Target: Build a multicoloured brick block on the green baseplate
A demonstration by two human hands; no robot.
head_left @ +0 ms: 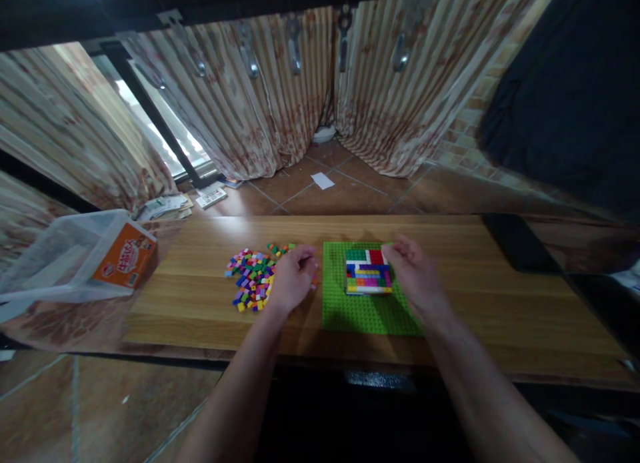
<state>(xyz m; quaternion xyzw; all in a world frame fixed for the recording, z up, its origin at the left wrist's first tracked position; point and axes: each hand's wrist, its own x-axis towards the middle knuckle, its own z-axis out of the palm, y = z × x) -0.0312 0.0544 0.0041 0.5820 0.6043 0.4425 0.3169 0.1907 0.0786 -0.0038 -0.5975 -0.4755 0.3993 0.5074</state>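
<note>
A low block structure of many-coloured toy building bricks (pixel 369 281) stands on a green studded baseplate (pixel 345 316). My right hand (pixel 415 276) is at the structure's far right corner, beside a red brick, with thumb and fingers drawn together. Whether a small brick is between those fingertips I cannot make out. Left of the baseplate, my left hand (pixel 293 279) hovers at the edge of a pile of loose bricks (pixel 253 276), covering part of it. Its fingers are curled into a pinch, and what they hold, if anything, is hidden.
The wooden tabletop (pixel 480 303) bears a black phone-like slab (pixel 521 243) at the far right. To the left is a clear plastic bin (pixel 75 249) with an orange label. Papers (pixel 165 206) lie beyond it near patterned curtains (pixel 280 103).
</note>
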